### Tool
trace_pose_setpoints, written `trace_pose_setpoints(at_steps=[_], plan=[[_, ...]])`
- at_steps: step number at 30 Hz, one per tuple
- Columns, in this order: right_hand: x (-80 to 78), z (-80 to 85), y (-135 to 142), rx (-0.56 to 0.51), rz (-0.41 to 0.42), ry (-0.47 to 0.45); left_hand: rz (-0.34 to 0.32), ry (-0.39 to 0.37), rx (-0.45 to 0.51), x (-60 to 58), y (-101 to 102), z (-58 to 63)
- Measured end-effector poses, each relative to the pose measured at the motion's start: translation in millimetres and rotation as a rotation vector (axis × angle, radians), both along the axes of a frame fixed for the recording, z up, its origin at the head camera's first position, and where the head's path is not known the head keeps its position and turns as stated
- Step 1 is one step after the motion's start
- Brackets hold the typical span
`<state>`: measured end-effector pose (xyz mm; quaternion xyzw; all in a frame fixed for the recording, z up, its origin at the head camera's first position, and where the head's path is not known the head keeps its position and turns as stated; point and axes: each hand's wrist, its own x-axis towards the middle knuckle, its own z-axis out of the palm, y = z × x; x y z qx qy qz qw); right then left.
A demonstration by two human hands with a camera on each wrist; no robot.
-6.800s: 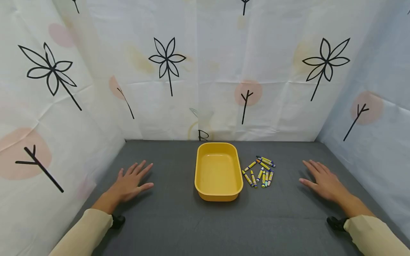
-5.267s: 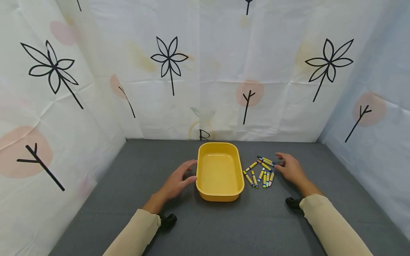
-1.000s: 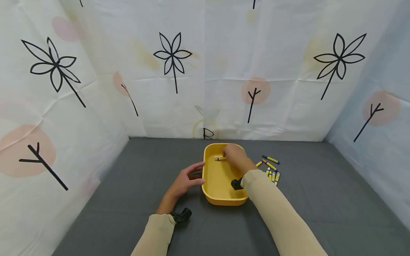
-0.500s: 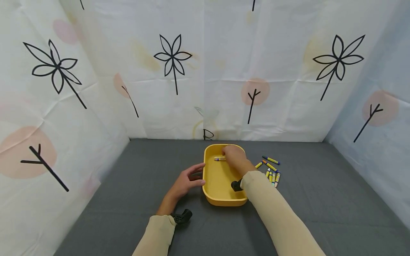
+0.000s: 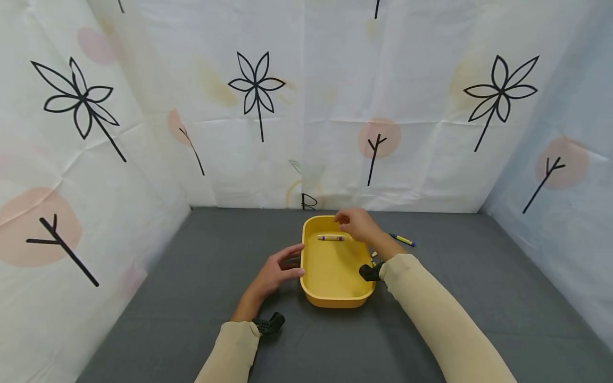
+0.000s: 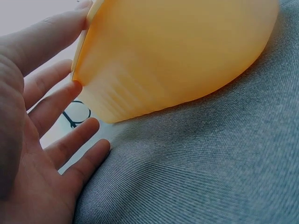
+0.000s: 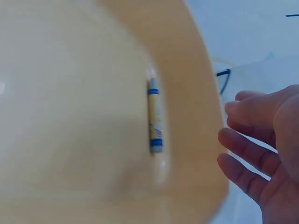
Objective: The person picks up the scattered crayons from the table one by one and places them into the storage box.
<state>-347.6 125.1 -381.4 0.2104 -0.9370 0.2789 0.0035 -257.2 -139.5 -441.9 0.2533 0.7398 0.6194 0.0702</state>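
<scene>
A yellow plastic tray point(image 5: 335, 276) stands on the table, and a crayon point(image 5: 330, 238) lies crosswise inside near its far end. That crayon point(image 7: 155, 119) also shows in the right wrist view, close to the tray's wall. My left hand point(image 5: 278, 271) is at the tray's left side; in the left wrist view its fingertips point(image 6: 78, 86) touch the rim, fingers extended. Above the far right part of the tray is my right hand point(image 5: 359, 226), fingers loosely bent, holding nothing visible. Right of the tray lies a dark-tipped crayon point(image 5: 403, 240); my right forearm hides most of the others.
A grey cloth point(image 5: 230, 239) covers the table. White fabric walls point(image 5: 325, 106) with printed flowers and twigs rise behind and on both sides. A black wrist camera point(image 5: 371, 272) on the right arm hangs over the tray's right rim.
Both hands came in from the sides earlier, and some crayons have left the pile. In the last half second my right hand rose from the crayon and shifted right; the left stayed.
</scene>
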Motion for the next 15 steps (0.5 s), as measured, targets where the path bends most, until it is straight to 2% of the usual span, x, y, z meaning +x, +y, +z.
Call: trace_pose_setpoints(at_steps=[7, 11, 15], plan=[[5.5, 7.8, 26, -0.129, -0.021, -0.011, 0.009, -0.018, -0.020, 0.7, -1, 0.0], [9.6, 10.1, 43, -0.159, -0.050, -0.013, 0.019, -0.032, -0.026, 0.9, 0, 1.1], [13.6, 5.2, 62, -0.166, -0.063, 0.001, 0.020, -0.039, -0.018, -0.1, 0, -0.3]])
